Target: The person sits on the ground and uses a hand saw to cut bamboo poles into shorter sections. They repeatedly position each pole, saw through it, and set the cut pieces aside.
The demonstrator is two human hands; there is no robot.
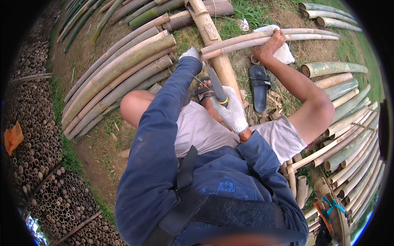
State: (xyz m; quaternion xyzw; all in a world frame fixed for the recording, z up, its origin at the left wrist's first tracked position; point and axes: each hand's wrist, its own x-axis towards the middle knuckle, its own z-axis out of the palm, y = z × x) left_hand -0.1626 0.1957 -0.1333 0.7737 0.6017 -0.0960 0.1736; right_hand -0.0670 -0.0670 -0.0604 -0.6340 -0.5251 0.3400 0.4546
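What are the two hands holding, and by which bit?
The right hand holds a knife by its handle. The left hand is at the left end of the bamboo pieces; whether it grips them, I can't tell.

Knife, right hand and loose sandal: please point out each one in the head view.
Knife (217,85): head view, on the middle of its grey blade.
Right hand (234,110): head view, on its gloved back.
Loose sandal (259,97): head view, on its dark sole, below the strap.
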